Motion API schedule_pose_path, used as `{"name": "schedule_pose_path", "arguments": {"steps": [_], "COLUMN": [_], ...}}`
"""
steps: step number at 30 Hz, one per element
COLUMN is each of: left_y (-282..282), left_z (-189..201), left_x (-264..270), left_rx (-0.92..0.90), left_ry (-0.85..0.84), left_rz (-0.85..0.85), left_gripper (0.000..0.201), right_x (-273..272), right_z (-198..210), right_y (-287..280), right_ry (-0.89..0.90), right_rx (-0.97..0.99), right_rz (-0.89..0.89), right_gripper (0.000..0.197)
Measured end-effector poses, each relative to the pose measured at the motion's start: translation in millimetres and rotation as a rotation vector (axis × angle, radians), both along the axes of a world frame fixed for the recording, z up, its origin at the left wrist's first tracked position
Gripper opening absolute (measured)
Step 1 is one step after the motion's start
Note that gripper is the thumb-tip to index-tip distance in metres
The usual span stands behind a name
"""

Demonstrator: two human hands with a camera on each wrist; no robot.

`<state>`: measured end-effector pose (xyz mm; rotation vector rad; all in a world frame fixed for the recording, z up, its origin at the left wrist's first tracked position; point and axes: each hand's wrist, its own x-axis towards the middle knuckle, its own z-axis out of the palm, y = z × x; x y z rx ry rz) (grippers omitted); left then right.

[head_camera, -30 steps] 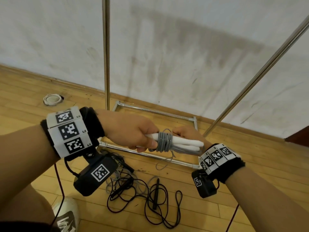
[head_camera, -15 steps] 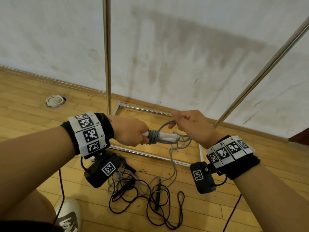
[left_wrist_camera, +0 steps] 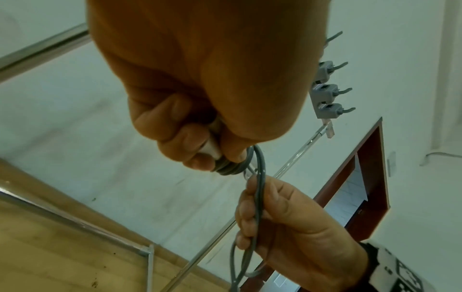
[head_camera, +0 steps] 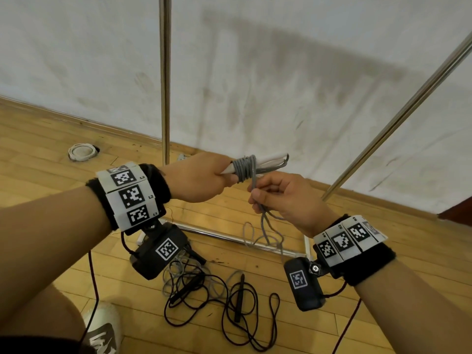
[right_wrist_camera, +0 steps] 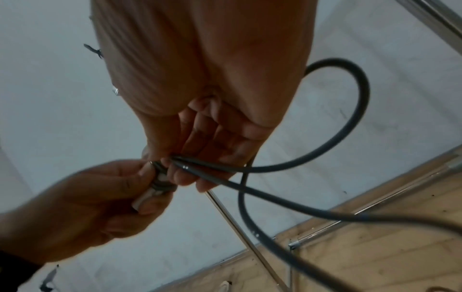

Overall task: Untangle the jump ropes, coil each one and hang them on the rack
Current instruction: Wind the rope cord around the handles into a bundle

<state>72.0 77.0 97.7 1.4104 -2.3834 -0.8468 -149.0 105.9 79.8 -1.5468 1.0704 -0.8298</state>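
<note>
Left hand [head_camera: 201, 178], centre of the head view, is clenched around the white handles [head_camera: 265, 162] of the grey rope [head_camera: 245, 167]. Handles lie side by side, tips pointing right and slightly up. Several turns of grey rope are wound tight around the handles just beyond the left fingers [left_wrist_camera: 175, 126].

Right hand [head_camera: 288, 198], just below and right of the handles, pinches the loose run of the grey rope between thumb and curled fingers. From this pinch the rope rises straight to the wound turns; below the hand it hangs in slack loops toward the floor [head_camera: 46, 159].

Right wrist view: two strands leave the right fingers [right_wrist_camera: 200, 158] and cross once at centre frame.

Black rope [head_camera: 224, 302] with black handles lies tangled on the floor at lower centre, some grey loops mixed in at its left edge.

Rack [head_camera: 164, 77]: a metal upright at upper centre, a slanted pole at the right edge, base rails on the floor behind the hands.

Small white round object [head_camera: 82, 152] on the floor at left, near the wall.
</note>
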Motion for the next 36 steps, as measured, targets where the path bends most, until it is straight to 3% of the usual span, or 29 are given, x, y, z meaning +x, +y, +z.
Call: {"name": "schedule_pose_path", "arguments": {"steps": [5, 11, 15, 18, 21, 23, 27, 31, 36], "left_y": [5.2, 12.4, 18.6, 21.7, 25.2, 28.0, 31.5, 31.6, 35.0], "left_z": [3.9, 15.4, 21.1, 23.4, 24.1, 22.4, 19.2, 22.0, 9.0], "left_x": [-1.3, -1.2, 0.3, 1.5, 3.0, 2.2, -1.1, 1.2, -7.7], "left_rx": [0.009, 0.06, 0.13, 0.136, 0.169, 0.219, 0.283, 0.359, 0.282], "left_ry": [0.068, 0.17, 0.209, 0.196, 0.166, 0.12, 0.016, -0.023, -0.244], "left_rz": [0.001, -0.012, -0.083, -0.155, -0.201, -0.231, -0.303, -0.341, -0.363], "left_gripper": [0.02, 0.02, 0.021, 0.015, 0.027, 0.018, 0.02, 0.021, 0.026], "right_x": [-1.5, -10.9, -14.8, -18.1, -20.6, -24.5, -31.7, -35.6, -37.5], "right_z": [-14.5, -20.1, -24.8, -29.7, -34.0, -36.4, -39.0, -34.4, -21.7], "right_y": [-4.4, -2.8, -1.0, -1.4, 0.4, -0.8, -1.7, -5.2, -9.3], "right_ry": [0.061, 0.121, 0.123, 0.186, 0.253, 0.328, 0.501, 0.65, 0.699], "right_rx": [-0.098, -0.179, -0.088, -0.074, -0.114, -0.121, -0.127, -0.258, -0.256], "right_rz": [-0.098, 0.018, 0.022, 0.021, 0.087, 0.086, 0.082, 0.186, 0.127], "right_gripper": [0.008, 0.038, 0.017, 0.024, 0.024, 0.033, 0.034, 0.023, 0.053]}}
